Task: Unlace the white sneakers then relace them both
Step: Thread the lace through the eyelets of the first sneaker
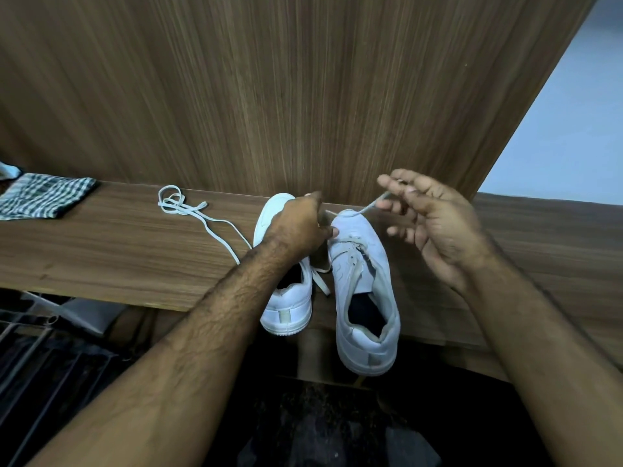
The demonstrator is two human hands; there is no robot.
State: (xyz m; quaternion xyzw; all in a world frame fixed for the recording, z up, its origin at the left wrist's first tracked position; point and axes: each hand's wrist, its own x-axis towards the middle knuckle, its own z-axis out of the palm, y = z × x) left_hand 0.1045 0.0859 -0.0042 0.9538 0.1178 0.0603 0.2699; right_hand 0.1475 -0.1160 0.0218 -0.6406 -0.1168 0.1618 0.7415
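Two white sneakers stand side by side on a wooden shelf, toes toward the back panel. My left hand (300,227) rests over the left sneaker (290,308) and pinches at the toe end of the right sneaker (364,291). My right hand (435,224) is raised to the right of that shoe and holds one end of its white lace (371,206), which runs taut from the toe eyelets up to my fingers. Another end of this lace (320,281) hangs between the shoes. A loose white lace (199,214) lies coiled on the shelf to the left.
The wooden shelf (118,251) ends at a front edge; both heels stick out past it. A wooden back panel (269,96) rises right behind the toes. A folded checked cloth (43,197) lies at the far left. Metal bars (30,352) show below left.
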